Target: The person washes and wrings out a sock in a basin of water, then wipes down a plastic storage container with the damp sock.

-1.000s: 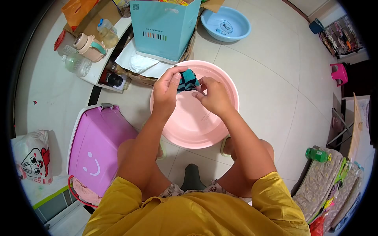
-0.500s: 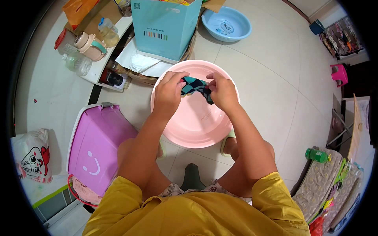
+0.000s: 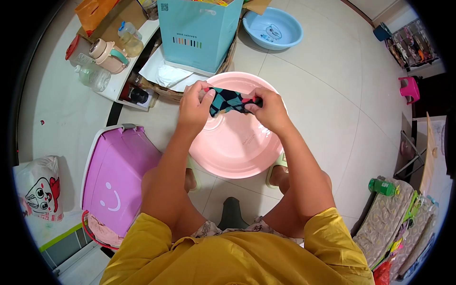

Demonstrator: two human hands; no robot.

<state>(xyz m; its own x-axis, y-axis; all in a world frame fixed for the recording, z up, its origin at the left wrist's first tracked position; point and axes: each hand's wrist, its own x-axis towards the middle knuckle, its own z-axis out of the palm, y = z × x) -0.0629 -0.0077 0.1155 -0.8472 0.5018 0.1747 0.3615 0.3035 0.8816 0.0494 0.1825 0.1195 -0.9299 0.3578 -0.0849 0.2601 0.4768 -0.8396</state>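
A sock (image 3: 230,100) with black and teal diamonds and bits of red is stretched sideways over the pink basin (image 3: 232,166). My left hand (image 3: 194,107) pinches its left end between thumb and fingers. At the other end, my right hand (image 3: 270,110) is closed on the dark, red-edged part of the fabric. The sock hangs above the basin's far half, with rippling water visible below it. Some of the fabric's ends are hidden inside my fingers.
Behind the basin stand a light-blue paper bag (image 3: 199,38) and a blue basin (image 3: 280,40). A purple bin (image 3: 121,175) is on the left; bottles and a peach flask (image 3: 108,54) stand at upper left. A folded patterned mat (image 3: 384,218) lies at right.
My hands have moved apart and the sock is pulled wider and flatter between them. My left hand has shifted left.
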